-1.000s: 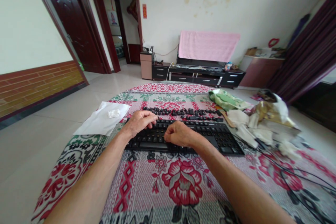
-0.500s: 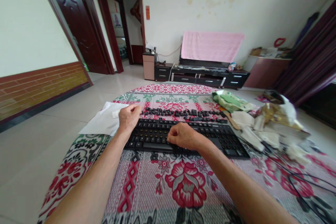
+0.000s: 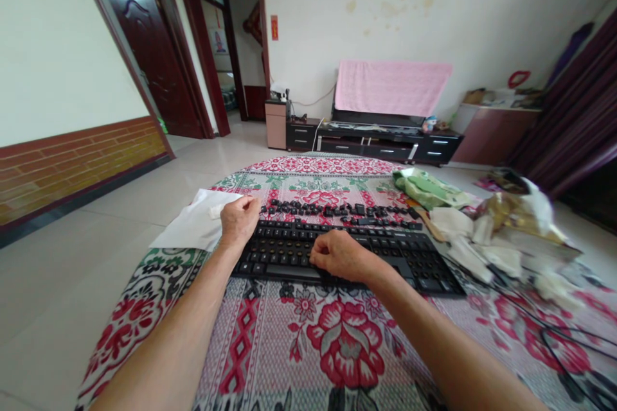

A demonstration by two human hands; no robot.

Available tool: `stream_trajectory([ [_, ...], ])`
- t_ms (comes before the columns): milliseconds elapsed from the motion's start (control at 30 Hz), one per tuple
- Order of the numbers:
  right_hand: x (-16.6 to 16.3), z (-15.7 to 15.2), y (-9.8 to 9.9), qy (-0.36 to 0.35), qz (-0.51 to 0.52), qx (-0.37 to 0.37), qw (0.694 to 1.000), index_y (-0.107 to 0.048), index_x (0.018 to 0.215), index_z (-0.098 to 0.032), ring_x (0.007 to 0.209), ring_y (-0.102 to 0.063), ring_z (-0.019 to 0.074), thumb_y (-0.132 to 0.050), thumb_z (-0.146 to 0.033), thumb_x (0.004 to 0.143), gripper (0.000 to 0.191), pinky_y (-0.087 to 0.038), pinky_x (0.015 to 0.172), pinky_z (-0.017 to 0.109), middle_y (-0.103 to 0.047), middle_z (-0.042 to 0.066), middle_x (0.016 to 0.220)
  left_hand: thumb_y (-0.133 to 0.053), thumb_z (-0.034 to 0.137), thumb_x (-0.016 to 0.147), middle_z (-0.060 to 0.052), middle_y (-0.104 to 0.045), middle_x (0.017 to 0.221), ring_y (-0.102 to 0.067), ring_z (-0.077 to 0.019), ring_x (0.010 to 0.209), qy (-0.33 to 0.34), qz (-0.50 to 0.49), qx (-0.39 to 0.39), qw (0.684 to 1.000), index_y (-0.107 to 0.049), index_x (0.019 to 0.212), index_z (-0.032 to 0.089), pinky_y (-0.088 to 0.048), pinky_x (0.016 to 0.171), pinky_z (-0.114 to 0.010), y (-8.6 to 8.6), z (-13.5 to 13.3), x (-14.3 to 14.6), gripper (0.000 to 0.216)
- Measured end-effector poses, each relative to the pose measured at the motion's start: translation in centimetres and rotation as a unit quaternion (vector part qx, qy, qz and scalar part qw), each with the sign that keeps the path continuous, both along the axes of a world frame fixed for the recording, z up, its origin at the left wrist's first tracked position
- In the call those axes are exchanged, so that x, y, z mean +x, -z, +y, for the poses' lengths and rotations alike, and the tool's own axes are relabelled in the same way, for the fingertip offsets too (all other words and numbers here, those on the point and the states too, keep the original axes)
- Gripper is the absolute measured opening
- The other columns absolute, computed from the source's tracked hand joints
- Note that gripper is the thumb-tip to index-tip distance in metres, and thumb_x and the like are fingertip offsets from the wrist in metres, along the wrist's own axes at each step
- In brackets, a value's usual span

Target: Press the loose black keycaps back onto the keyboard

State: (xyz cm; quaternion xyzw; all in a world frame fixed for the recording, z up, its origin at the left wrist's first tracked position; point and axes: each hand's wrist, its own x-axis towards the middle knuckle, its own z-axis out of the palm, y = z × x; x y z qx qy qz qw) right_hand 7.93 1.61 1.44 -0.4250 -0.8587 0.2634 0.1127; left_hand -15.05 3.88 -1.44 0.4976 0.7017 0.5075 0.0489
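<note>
A black keyboard (image 3: 289,271) lies across the flowered tablecloth, with many of its keycaps off and the round key posts bare. Over its middle, just above the space bar, my right hand (image 3: 341,255) is closed in a pinch, fingertips down at the keys; whatever they hold is hidden. My left hand (image 3: 238,223) is closed too, thumb and finger together above the keyboard's upper left corner. I cannot make out what is in it. Several loose black keycaps (image 3: 359,210) lie in a rough row behind the keyboard.
White paper (image 3: 186,228) lies left of the keyboard, partly behind my left hand. On the right are a green bag (image 3: 429,189), whitish cloths (image 3: 453,223), a gold and white bag (image 3: 518,209) and black cables (image 3: 535,318). A TV stand (image 3: 357,141) stands beyond the table.
The whole view has shifted slightly right and down. Both hands keep nearly the same place and closed pose over the keyboard.
</note>
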Motion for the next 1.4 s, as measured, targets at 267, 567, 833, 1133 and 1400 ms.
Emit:
stream_trajectory([
  [267, 0.1, 0.0, -0.1, -0.012, 0.001, -0.004, 1.000, -0.063, 0.061, -0.012, 0.049, -0.046, 0.0086, -0.048, -0.024, 0.066, 0.020, -0.029, 0.044, 0.019, -0.058, 0.002, 0.054, -0.047, 0.032, 0.066, -0.002, -0.067, 0.073, -0.060, -0.0161, 0.069, -0.007, -0.001, 0.011, 1.000, -0.066, 0.081, 0.019, -0.045, 0.064, -0.024, 0.1, 0.0, -0.4, 0.027],
  [567, 0.3, 0.3, 0.4, -0.015, 0.010, -0.021, 1.000, -0.063, 0.065, -0.012, 0.049, -0.045, 0.0085, -0.049, -0.025, 0.067, 0.020, -0.030, 0.044, 0.019, -0.058, 0.002, 0.056, -0.047, 0.030, 0.066, -0.002, -0.067, 0.073, -0.061, -0.0159, 0.070, -0.013, -0.013, -0.001, 1.000, -0.066, 0.083, 0.020, -0.046, 0.066, -0.026, 0.9, 0.7, -0.9, 0.028],
  [833, 0.3, 0.4, 0.4, -0.024, 0.012, -0.018, 0.999, -0.063, 0.066, -0.013, 0.049, -0.045, 0.0090, -0.048, -0.026, 0.067, 0.020, -0.031, 0.045, 0.021, -0.058, 0.002, 0.057, -0.047, 0.028, 0.067, -0.001, -0.067, 0.074, -0.060, -0.0164, 0.072, -0.005, 0.028, 0.009, 1.000, -0.067, 0.080, 0.020, -0.045, 0.066, -0.024, 0.1, -0.1, -0.4, 0.025],
  [1133, 0.2, 0.1, 0.0, -0.029, 0.000, -0.008, 1.000, -0.062, 0.066, -0.013, 0.051, -0.047, 0.0098, -0.047, -0.026, 0.068, 0.020, -0.033, 0.047, 0.021, -0.058, 0.003, 0.058, -0.047, 0.026, 0.067, 0.000, -0.067, 0.073, -0.061, -0.0161, 0.072, 0.006, 0.054, 0.002, 0.999, -0.066, 0.080, 0.020, -0.044, 0.065, -0.023, 0.1, -0.3, -0.3, 0.024],
  [1400, 0.4, 0.2, 0.0, -0.038, -0.003, 0.001, 0.999, -0.061, 0.066, -0.014, 0.052, -0.048, 0.0100, -0.046, -0.026, 0.069, 0.019, -0.033, 0.048, 0.021, -0.058, 0.003, 0.060, -0.048, 0.025, 0.067, 0.000, -0.068, 0.076, -0.061, -0.0147, 0.072, -0.005, 0.062, 0.001, 0.998, -0.067, 0.079, 0.020, -0.045, 0.068, -0.022, 0.1, -0.2, -0.3, 0.023],
])
